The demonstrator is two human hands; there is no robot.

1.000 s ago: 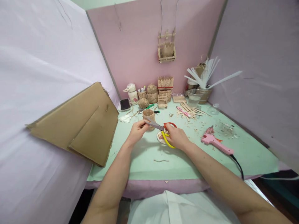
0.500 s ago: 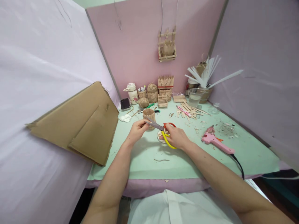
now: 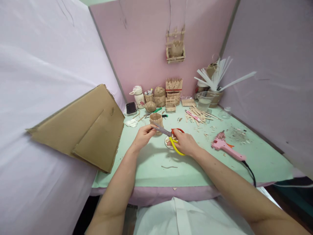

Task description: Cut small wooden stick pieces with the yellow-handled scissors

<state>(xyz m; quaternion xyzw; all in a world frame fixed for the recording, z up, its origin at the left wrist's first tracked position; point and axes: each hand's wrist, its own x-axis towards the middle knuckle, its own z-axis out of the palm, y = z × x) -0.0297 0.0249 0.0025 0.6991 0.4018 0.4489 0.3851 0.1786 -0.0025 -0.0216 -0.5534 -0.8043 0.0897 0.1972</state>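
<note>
While right hand (image 3: 185, 143) grips yellow-looped steel scissors (image 3: 168, 135), left hand (image 3: 144, 135) pinches something unclear at blades.

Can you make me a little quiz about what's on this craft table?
1. True or false: the right hand holds scissors with red and yellow handles.
2. What lies nearest the right forearm? A) pink glue gun B) blue bucket C) black hammer
3. Fill in: the left hand pinches something at the scissor blades, just in front of the twine-wrapped ____.

Key: 1 true; 2 A; 3 cup.
</note>
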